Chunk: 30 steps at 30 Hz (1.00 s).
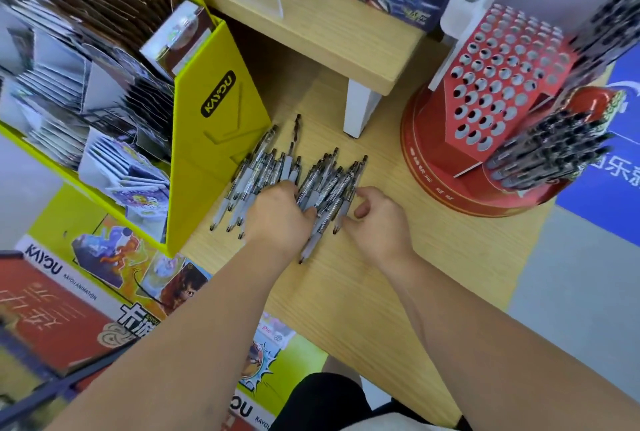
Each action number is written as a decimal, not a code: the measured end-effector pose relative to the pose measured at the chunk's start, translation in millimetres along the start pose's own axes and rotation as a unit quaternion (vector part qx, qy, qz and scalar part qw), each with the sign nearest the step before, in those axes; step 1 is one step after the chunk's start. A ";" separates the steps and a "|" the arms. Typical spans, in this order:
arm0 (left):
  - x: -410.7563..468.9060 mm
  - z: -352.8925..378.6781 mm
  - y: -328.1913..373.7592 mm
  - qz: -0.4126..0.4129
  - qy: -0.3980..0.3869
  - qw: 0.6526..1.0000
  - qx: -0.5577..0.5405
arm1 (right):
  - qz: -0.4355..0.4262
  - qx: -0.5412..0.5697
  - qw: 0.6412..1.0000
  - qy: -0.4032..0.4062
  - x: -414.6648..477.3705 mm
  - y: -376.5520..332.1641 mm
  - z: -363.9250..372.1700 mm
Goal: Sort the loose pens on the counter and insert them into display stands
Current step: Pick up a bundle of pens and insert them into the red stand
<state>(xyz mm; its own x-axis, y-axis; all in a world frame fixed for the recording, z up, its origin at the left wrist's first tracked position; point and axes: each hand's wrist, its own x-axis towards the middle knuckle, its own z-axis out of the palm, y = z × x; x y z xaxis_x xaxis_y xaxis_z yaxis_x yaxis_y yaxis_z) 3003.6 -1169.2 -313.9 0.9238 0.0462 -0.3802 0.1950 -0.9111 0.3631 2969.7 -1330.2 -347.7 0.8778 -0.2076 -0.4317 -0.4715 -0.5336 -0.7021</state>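
The task looks barely under way. The pile of loose clear-barrelled pens with dark tips (pixel 277 167) lies fanned on the light wooden worktop (pixel 398 292) at the middle of the frame, just beside the yellow cardboard card display (pixel 214 119) on the left. The left hand (pixel 277 216) lies palm down on the pile with its fingers buried among the barrels, so whether it grips any cannot be told. The right hand (pixel 377 219) is half curled in a loose C against the pile's right edge, with no pen visibly pinched. Both seem to be gathering or splitting the heap, so this is likely the sorting step. In the upper right, the red cardboard display stand with rows of round holes (pixel 502 77) has its facing panel empty in nearly every hole, while a lower tier (pixel 547 150) at the right is already packed with dark-capped pens. Nearly all the inserting appears still to be done.
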 end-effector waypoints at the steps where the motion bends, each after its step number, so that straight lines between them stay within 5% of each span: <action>1: 0.4 0.4 1.8 0.002 -0.002 1.000 0.012 | 0.005 0.007 1.000 -0.004 -0.3 0.9 -1.1; 8: 2.8 1.2 13.6 0.014 -0.035 0.997 0.063 | 0.044 0.112 0.993 -0.003 -2.4 -3.5 -1.2; 18: 16.9 -0.2 27.2 -0.027 -0.135 0.986 -0.091 | 0.131 0.271 0.954 0.014 5.2 -3.4 15.1; 30: 23.0 6.7 33.8 -0.071 -0.186 0.947 -0.253 | 0.129 0.342 0.931 -0.019 8.0 -5.4 -9.8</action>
<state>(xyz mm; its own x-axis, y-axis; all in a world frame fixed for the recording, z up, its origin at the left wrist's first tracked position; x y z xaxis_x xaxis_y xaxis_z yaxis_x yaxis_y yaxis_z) 3029.2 -1201.7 -316.0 0.7150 -0.0794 -0.6946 0.5282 -0.5895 0.6111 2980.0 -1337.0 -341.8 0.7311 -0.2203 -0.6458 -0.6205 0.1790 -0.7635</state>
